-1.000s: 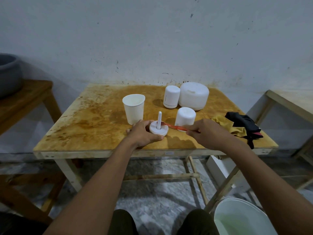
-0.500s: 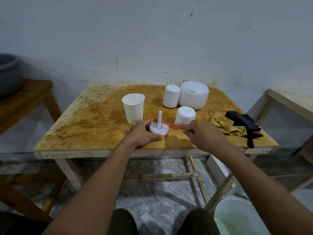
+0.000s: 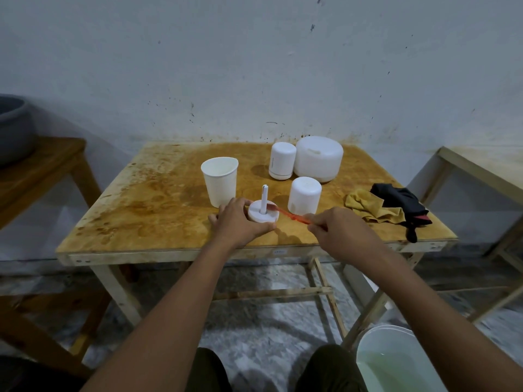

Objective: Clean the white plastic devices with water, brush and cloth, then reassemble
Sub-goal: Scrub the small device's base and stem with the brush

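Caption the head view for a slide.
Left hand steadies a round white plastic base while right hand holds a thin orange brush against it.

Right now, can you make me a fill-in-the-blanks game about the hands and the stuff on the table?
The left hand grips the round white base; the right hand holds an orange ___. The yellow cloth touches a ___ cloth. The white bucket stands on the ___.
Missing words: brush, black, floor.

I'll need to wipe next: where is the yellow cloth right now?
In the head view, the yellow cloth lies crumpled on the table's right side, against the black cloth, just beyond the right hand.
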Tool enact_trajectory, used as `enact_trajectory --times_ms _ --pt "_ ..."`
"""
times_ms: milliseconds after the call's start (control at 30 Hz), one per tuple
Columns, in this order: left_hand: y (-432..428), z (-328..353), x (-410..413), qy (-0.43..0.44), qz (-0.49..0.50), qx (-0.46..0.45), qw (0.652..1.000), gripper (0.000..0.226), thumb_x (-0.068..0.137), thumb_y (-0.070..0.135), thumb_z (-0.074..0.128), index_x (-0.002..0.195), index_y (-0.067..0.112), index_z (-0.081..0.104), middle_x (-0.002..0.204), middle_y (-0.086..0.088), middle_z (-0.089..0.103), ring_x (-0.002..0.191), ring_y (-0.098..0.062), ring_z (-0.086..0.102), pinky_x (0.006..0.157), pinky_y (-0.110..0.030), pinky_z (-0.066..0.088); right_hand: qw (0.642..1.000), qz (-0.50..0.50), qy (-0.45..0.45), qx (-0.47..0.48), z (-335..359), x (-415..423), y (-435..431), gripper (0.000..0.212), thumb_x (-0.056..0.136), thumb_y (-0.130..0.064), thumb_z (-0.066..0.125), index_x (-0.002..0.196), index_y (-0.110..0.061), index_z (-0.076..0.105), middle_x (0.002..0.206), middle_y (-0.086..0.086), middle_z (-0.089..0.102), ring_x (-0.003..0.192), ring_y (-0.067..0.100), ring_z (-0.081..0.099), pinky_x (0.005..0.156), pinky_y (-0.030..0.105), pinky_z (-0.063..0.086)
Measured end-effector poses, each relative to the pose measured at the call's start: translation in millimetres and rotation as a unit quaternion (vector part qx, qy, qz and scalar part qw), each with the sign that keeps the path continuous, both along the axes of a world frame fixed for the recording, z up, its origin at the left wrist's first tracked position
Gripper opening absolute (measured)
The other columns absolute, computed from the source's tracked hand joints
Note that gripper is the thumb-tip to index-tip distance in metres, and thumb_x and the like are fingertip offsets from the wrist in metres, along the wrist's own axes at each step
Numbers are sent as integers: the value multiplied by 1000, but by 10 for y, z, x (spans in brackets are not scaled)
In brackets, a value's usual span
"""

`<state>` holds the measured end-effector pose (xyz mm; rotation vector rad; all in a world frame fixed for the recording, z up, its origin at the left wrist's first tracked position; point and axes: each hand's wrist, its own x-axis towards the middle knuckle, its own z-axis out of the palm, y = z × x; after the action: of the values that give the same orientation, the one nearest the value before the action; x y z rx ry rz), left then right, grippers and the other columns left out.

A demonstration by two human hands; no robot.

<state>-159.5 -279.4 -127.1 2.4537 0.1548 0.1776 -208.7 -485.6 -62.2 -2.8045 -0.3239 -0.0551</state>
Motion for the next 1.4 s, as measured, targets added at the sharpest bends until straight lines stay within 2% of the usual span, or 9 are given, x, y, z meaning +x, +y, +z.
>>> enact_trajectory --times_ms 100,267,367,500,667,867,1100,1267,1400 --pt "-65 31 -49 -16 17 -11 1000 67 66 69 73 115 28 51 112 11 48 122 -20 40 97 -42 28 1000 0 9 25 80 -58 -63 33 100 -24 52 132 -26 60 65 -11 46 54 3 40 49 19 29" --pt "-111 94 -132 -18 39 -28 999 65 68 62 77 114 24 53 106 10 42 120 -22 39 98 -42 30 1000 1 17 21 157 -124 -36 33 100 -28 52 132 -28 61 68 -13 47 55 3 38 50 19 27" --pt "-128 71 -133 -23 50 -55 997 63 67 57 81 113 24 54 109 7 48 120 -22 39 99 -42 33 1000 13 10 15 157 -139 76 33 100 -28 52 131 -29 61 95 -1 66 72 9 51 63 23 37" --pt "-103 -5 -77 -32 56 -74 995 67 60 61 83 112 27 58 118 5 58 121 -22 41 89 -37 29 999 17 -44 -18 -21 -108 293 34 101 -26 49 133 -29 60 114 7 67 96 22 63 76 33 52" --pt "-116 -5 -71 -24 65 -67 995 69 60 60 83 115 26 57 123 2 57 123 -23 39 89 -35 27 1000 17 -11 0 -59 -86 212 32 100 -24 50 129 -28 63 92 3 65 77 17 58 57 22 38" --pt "-107 23 -91 -19 45 -53 997 68 64 60 82 117 26 55 119 7 54 126 -22 38 93 -38 27 998 9 -49 -24 -127 -91 275 33 102 -28 46 132 -27 61 96 4 65 83 18 62 62 25 41" --pt "53 -26 35 52 -14 -53 997 79 60 72 73 127 36 51 136 1 50 130 -25 33 88 -37 21 991 -22 46 126 -24 -186 -87 29 100 -25 52 125 -26 66 53 -12 49 40 2 42 40 13 27" --pt "74 84 59 68 -50 -7 996 82 74 60 74 144 31 43 148 4 44 140 -27 30 110 -50 18 968 -65 70 233 -132 -204 -26 31 101 -24 51 128 -19 65 46 -14 44 33 -2 40 36 10 25" --pt "102 98 123 89 -91 12 992 78 76 59 71 144 36 42 148 5 46 139 -29 33 110 -54 19 937 -71 90 331 -203 -214 182 29 100 -23 52 126 -21 66 51 -15 49 41 0 39 45 14 32"
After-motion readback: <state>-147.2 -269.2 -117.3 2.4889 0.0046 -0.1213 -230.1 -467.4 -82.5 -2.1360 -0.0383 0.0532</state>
